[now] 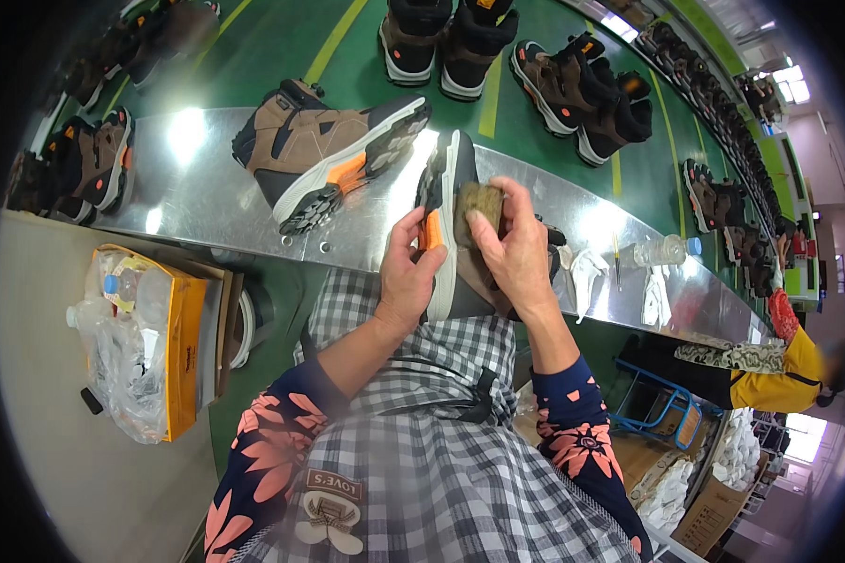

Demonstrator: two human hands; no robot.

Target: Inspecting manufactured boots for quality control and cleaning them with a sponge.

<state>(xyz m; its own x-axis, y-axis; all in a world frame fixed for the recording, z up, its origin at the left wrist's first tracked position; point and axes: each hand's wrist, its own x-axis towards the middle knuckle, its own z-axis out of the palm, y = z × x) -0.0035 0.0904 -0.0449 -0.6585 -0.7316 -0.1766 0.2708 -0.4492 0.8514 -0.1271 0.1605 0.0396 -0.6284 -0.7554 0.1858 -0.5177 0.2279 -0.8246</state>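
Observation:
A brown and black work boot (pixel 448 246) with a white and orange sole is held on its side just over the metal ledge, its toe pointing away from me. My left hand (pixel 408 277) is closed on the sole edge, by the orange part. In my right hand (pixel 519 253) is a brownish-green block, like a sponge or rough pad (pixel 480 208), pressed to the boot's upper beside the white sole edge. The boot's far side lies partly hidden under that hand. Left of it, a matching boot (pixel 319 145) rests on its side on the ledge, tread showing.
Beyond the metal ledge (pixel 197 202), a green conveyor (pixel 347 66) carries several pairs of boots (pixel 573 94). A plastic bottle (pixel 662 251) and white cloths (pixel 587 277) lie to the right. At left stands a yellow box (pixel 186 352) of plastic waste. A person in yellow (pixel 789 380) works at far right.

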